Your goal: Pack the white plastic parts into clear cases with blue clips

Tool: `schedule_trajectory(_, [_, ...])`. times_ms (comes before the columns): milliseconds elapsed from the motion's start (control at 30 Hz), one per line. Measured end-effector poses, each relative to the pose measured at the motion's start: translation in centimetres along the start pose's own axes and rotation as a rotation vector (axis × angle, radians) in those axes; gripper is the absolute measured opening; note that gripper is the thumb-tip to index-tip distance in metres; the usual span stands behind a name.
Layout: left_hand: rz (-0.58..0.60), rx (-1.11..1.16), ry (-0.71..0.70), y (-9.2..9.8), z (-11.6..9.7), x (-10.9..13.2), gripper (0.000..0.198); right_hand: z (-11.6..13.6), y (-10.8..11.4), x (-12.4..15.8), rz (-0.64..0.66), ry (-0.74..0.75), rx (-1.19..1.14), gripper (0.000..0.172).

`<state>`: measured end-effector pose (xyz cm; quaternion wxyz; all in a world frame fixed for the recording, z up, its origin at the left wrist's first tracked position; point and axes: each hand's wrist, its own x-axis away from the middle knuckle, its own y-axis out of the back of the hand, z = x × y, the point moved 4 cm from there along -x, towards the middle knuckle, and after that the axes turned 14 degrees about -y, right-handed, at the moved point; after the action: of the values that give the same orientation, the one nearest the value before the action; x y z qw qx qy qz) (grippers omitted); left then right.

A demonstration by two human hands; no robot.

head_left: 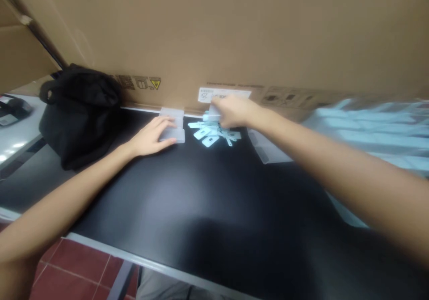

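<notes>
My left hand lies with fingers spread on a small clear plastic case near the back of the black table. A second clear piece sits just behind those fingers; whether the two are joined is unclear. To the right is a loose pile of flat, pale-blue plastic tags with rectangular windows. Above the pile, my right hand is closed on a small translucent box, partly covered by its fingers. Motion blurs the right hand.
A big cardboard box stands along the table's back. At left is a black bag. A clear plastic bag lies beneath my right forearm, and blurred stacks of pale-blue pieces are at right. The table's front edge is below.
</notes>
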<state>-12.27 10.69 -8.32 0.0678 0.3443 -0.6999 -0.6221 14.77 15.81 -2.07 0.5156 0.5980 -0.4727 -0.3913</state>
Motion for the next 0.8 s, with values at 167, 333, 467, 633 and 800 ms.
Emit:
schedule_trajectory(167, [0.000, -0.008, 0.007, 0.1, -0.2, -0.1, 0.056, 1.8, -0.3, -0.3, 0.008, 0.010, -0.029, 0.065])
schedule_trajectory(333, [0.001, -0.007, 0.001, 0.0, -0.2, -0.1, 0.056, 1.7, -0.5, -0.2, -0.011, -0.018, -0.052, 0.062])
schedule_trajectory(467, [-0.001, 0.002, 0.005, -0.1, -0.1, -0.1, 0.056, 0.9, -0.3, -0.2, -0.030, -0.066, -0.093, 0.058])
schedule_trajectory(633, [-0.003, 0.003, 0.003, -0.1, -0.1, -0.1, 0.056, 1.5, 0.0, -0.4, -0.038, 0.071, -0.156, 0.053])
schedule_trajectory(800, [-0.007, -0.008, -0.013, 0.0, -0.1, -0.1, 0.055, 2.7, -0.3, -0.1, 0.031, 0.230, -0.176, 0.043])
